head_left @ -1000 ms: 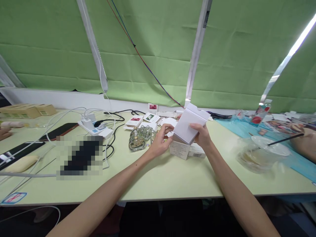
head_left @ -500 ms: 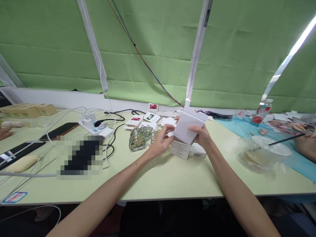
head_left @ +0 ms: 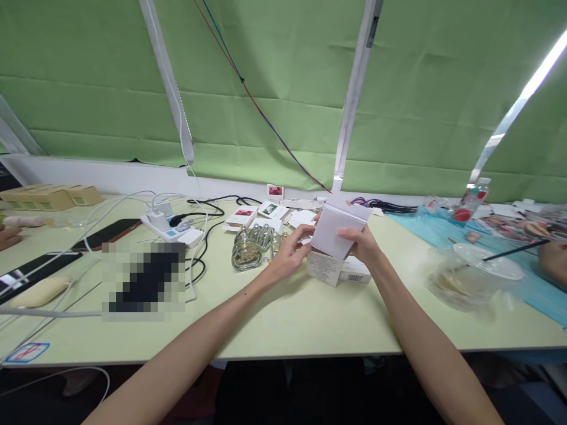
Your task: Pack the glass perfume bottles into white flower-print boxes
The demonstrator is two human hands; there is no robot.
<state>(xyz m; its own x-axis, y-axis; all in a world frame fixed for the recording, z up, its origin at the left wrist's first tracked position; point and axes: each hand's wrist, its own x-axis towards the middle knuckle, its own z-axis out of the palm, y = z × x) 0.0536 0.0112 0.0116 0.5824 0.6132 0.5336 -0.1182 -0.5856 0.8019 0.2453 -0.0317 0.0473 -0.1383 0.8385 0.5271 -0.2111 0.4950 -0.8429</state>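
A plain white carton [head_left: 333,231] is held tilted above the table, with a flap at its upper end. My right hand [head_left: 362,241] grips its right side, thumb lying across the front face. At the carton's lower left edge my left hand [head_left: 293,248] has its fingers curled against it; their tips are partly hidden. Just below stand a small box with printed text [head_left: 325,270] and a white box with a barcode [head_left: 355,270]. Clear glass bottles with gold-coloured parts [head_left: 246,255] cluster left of my left hand.
Flat printed cartons [head_left: 241,216] lie behind the bottles. A white power strip [head_left: 166,227] with tangled cables sits at left, near phones. On the right are a clear plastic bowl [head_left: 460,283] and a blue sheet [head_left: 414,227], with another person's hand [head_left: 553,260] beyond.
The upper right flap of the white carton sits slightly closer to its body, and the right fingers behind it have shifted a little. My left hand has hardly moved.
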